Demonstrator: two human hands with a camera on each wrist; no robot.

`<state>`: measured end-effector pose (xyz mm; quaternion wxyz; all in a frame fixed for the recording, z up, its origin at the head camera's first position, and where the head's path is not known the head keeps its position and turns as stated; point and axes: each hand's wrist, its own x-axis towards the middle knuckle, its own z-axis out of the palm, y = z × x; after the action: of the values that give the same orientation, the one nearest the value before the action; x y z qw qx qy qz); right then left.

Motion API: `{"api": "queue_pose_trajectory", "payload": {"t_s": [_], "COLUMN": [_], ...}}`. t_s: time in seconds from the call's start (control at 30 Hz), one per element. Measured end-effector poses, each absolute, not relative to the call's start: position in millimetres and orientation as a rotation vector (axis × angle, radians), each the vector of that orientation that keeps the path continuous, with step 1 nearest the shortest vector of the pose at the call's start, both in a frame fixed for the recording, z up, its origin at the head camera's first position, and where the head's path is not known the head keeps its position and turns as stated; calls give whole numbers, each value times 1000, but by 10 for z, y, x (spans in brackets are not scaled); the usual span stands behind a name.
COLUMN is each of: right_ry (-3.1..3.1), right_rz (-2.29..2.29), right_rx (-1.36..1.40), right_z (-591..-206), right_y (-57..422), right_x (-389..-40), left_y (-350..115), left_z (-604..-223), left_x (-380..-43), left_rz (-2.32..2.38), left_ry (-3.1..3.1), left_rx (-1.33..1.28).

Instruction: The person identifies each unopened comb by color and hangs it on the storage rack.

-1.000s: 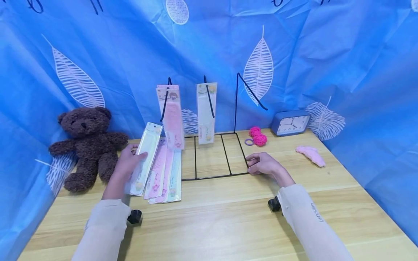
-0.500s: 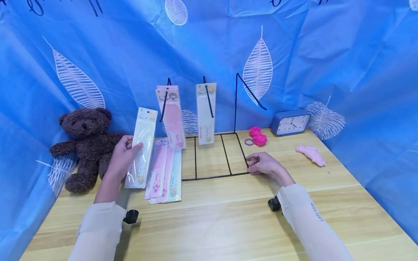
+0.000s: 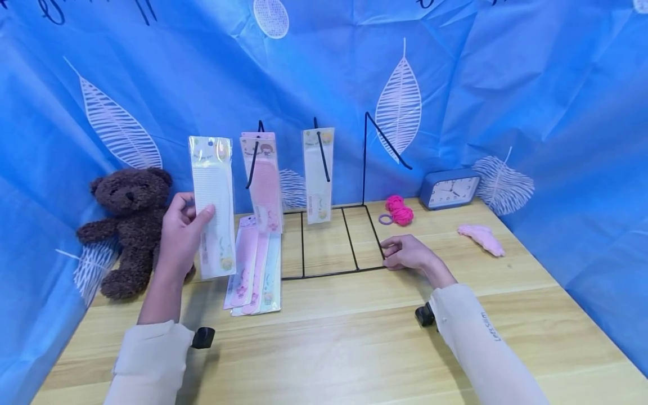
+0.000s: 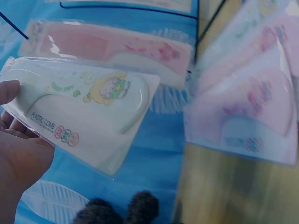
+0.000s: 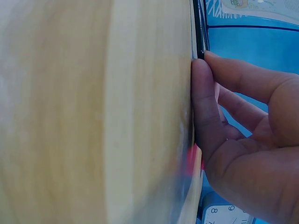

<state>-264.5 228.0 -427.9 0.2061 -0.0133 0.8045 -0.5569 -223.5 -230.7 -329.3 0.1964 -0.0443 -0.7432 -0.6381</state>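
My left hand [image 3: 181,233] pinches a pale green packaged comb [image 3: 215,194] between thumb and fingers and holds it upright above the table, left of the wire rack. Its wrapper reads "PLASTIC COMB" in the left wrist view. My right hand [image 3: 409,253] pinches the front right corner of the black wire rack's base [image 3: 331,274]. Two pink packaged combs [image 3: 267,191] hang on the rack's left hook, and one pale packaged comb [image 3: 318,177] hangs on the middle hook. The right hook [image 3: 390,140] bears nothing. Several packaged combs [image 3: 245,264] lie fanned out by the rack's left side.
A brown teddy bear [image 3: 133,225] sits at the left, right behind my left hand. Toward the back right are a pink yarn bundle [image 3: 400,211], a purple ring [image 3: 385,219], a blue clock [image 3: 450,189] and a pink fluffy piece [image 3: 482,240]. Blue cloth [image 3: 324,62] hangs behind the table.
My left hand has lifted the pale green packaged comb up off the fanned pile and turned it upright. My right hand stays at the rack's corner.
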Motion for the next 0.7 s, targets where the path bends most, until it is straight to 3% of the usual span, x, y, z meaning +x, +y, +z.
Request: {"api": "queue_pose_trajectory", "payload": {"t_s": [0.7], "right_ry": [2244], "right_rz": [-1548], "right_rx": [-21], "right_z": [-4267], "right_y": [2275], "right_x": [-2644], "left_y": [-1874], "left_z": [-2837], "left_x": [-1898], "left_rz": [-1836], "left_ry": [-1696], "left_rx": [-663]}}
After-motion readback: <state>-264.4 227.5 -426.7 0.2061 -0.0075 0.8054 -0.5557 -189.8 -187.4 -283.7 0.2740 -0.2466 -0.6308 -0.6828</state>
